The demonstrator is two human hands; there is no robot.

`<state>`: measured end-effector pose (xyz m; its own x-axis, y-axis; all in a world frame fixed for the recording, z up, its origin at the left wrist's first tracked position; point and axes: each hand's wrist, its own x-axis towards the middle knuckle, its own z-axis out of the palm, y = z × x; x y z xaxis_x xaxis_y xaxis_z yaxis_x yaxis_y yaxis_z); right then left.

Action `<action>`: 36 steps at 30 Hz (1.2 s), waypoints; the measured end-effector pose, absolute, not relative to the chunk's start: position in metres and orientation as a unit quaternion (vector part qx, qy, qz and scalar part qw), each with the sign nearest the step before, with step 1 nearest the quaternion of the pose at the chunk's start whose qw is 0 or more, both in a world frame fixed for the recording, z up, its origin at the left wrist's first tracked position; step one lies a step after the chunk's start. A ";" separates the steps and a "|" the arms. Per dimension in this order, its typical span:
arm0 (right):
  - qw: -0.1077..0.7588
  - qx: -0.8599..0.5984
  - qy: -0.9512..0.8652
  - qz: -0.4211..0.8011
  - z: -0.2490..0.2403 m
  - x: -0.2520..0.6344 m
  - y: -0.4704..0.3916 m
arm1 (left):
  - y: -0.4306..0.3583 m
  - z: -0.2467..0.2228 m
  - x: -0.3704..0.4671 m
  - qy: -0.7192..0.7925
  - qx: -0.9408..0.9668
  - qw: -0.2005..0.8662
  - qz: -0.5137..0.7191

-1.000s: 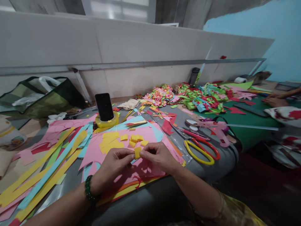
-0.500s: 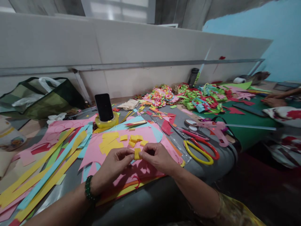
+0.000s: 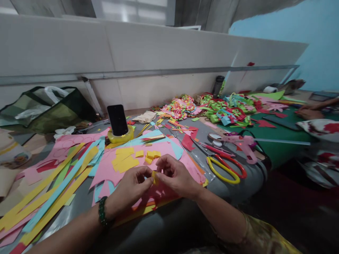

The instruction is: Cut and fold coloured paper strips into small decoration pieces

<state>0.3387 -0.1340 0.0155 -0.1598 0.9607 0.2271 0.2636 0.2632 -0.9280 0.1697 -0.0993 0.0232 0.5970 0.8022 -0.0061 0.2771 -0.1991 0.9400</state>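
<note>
Between the fingertips of both hands is a small yellow paper piece [image 3: 154, 177], held just above the pink sheets and largely covered by the fingers. My left hand [image 3: 136, 183], with a dark green bead bracelet at its wrist, pinches the piece's left side. My right hand [image 3: 177, 176] is closed on its right side, thumb against the paper and the other fingers curled. Beyond the hands, several small folded yellow pieces [image 3: 153, 154] and flat yellow squares [image 3: 124, 160] lie on a pink paper sheet [image 3: 166, 148].
Right of my hands lie red-and-yellow scissors [image 3: 224, 171] and a pink glue gun [image 3: 243, 145]. A phone [image 3: 117, 120] stands in a yellow tape roll. Paper strips [image 3: 50, 197] spread at left; colourful paper flowers [image 3: 182, 107] are heaped behind. Another person's hand [image 3: 309, 113] shows far right.
The yellow piece has turned, showing a narrower side. My right-hand fingers have lifted and curled over it, and my left fingers have shifted slightly right.
</note>
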 end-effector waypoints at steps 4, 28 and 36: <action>0.437 -0.465 -0.685 0.352 0.014 0.342 -0.135 | -0.103 0.022 0.170 0.375 0.719 0.534 0.241; 0.431 -0.830 -0.355 0.016 0.036 0.548 -0.237 | -0.007 0.039 0.125 0.494 0.722 0.402 0.270; 0.374 -0.857 -0.355 -0.010 0.032 0.550 -0.253 | 0.019 0.039 0.178 0.454 0.821 0.301 0.171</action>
